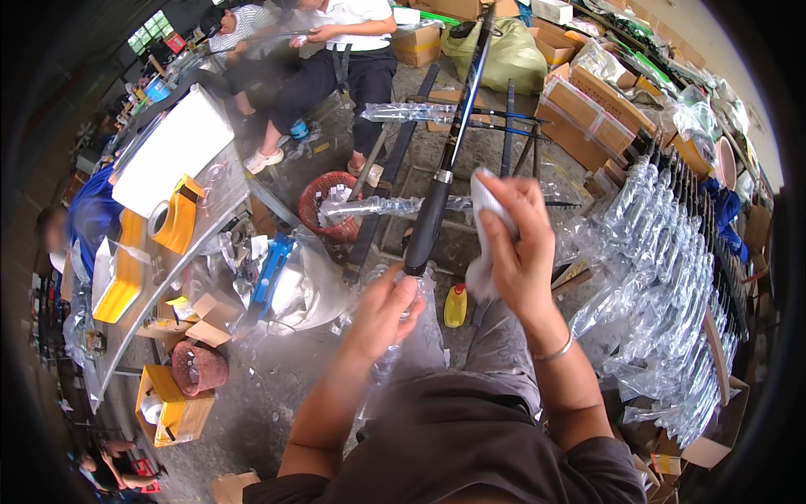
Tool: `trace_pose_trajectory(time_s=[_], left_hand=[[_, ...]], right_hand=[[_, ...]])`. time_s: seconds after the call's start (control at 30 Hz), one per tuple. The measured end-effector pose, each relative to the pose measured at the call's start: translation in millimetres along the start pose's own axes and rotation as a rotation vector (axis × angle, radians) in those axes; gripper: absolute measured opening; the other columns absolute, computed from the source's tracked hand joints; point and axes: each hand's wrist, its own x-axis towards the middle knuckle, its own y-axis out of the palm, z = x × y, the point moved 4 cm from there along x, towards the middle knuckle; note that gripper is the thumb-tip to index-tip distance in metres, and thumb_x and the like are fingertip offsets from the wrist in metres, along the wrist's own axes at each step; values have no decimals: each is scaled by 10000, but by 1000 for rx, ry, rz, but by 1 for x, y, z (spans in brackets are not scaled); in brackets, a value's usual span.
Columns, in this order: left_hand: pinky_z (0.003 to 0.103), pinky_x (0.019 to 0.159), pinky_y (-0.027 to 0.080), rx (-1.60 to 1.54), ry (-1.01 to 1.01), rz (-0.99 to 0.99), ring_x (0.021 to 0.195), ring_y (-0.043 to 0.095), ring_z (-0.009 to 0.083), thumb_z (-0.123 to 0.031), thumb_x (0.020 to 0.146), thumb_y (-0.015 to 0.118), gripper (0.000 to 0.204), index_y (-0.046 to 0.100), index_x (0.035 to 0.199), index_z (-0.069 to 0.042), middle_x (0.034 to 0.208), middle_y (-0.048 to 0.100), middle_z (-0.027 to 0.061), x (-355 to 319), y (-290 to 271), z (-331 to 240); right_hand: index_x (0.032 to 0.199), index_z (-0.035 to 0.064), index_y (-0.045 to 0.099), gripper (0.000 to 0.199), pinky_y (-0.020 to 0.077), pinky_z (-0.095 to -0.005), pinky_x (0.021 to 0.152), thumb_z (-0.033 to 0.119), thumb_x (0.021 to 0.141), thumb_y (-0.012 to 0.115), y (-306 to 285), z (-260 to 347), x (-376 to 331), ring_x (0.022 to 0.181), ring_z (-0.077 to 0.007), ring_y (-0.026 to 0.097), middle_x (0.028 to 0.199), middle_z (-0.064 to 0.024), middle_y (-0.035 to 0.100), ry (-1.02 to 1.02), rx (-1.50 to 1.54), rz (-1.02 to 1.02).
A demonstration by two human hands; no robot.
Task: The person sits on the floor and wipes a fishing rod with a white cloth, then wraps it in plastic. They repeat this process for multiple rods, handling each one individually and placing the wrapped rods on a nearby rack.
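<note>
I have the black fishing rod (pixel 431 214) in the middle of my view, its thick handle near me and its glossy blue-black length slanting far and slightly right; a silver ring sits where the handle meets the blank. My left hand (pixel 386 315) is clamped around the near end of the handle, with clear plastic showing at the fingers; my right hand (pixel 525 244) is closed on a white cloth (pixel 482 273), held up just right of the handle and apart from it.

Beyond the rod stands a low metal frame, with plastic-wrapped lengths (pixel 386 207) lying across it; a yellow bottle (pixel 455 307) is on the floor between the hands, farther off than both. To the left I see a white sack (pixel 315 290) with a blue object (pixel 273 273) on it, and a red basket (pixel 312 202) farther away; at far left the bench (pixel 220 189) carries a white box (pixel 176 164) and yellow packages (pixel 178 220). On the right hangs a dense row of plastic-wrapped rods (pixel 659 260); cardboard boxes (pixel 583 122) are piled beyond it, near a pale green sack (pixel 508 59); far left, a person in a white shirt (pixel 361 15) sits beside another in stripes (pixel 249 23).
</note>
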Motion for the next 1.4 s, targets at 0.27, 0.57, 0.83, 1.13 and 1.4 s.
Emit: trace_pose_trajectory(time_s=[0.27, 0.57, 0.83, 1.13, 1.4], left_hand=[[182, 345, 276, -114, -6, 39, 394, 349, 34, -376, 990, 408, 341, 471, 991, -41, 658, 486, 32, 0, 7, -10], [185, 359, 275, 24, -6, -88, 413, 356, 39, -271, 985, 457, 273, 461, 1104, -25, 663, 488, 27, -4, 11, -8], [326, 515, 419, 602, 192, -211, 565, 536, 142, -186, 912, 562, 295, 503, 1130, 4, 649, 557, 77, -5, 5, -13], [372, 507, 435, 805, 390, -325, 540, 589, 303, -155, 864, 618, 276, 541, 1078, 2, 653, 593, 170, -11, 15, -27], [408, 557, 468, 880, 482, -409, 623, 620, 362, -112, 855, 578, 302, 529, 1111, 40, 722, 609, 206, -12, 7, -28]], right_hand=[[1151, 11, 603, 473, 520, -302, 573, -69, 685, 623, 25, 1, -36, 720, -234, 598, 921, -114, 549, -404, -154, 214], [1024, 19, 619, 389, 530, -312, 529, -8, 636, 635, 17, 7, -8, 721, -227, 612, 910, -104, 560, -538, -306, 219], [1000, 32, 634, 348, 509, -322, 529, -73, 667, 624, 3, -1, 19, 694, -246, 601, 887, -122, 544, -345, -361, 53], [974, 28, 618, 305, 521, -300, 512, 61, 673, 646, 4, 4, 18, 741, -220, 609, 900, -90, 546, -448, -437, 82], [982, 29, 643, 330, 508, -297, 498, 16, 653, 641, 14, 13, 3, 703, -211, 595, 899, -97, 551, -598, -458, 242]])
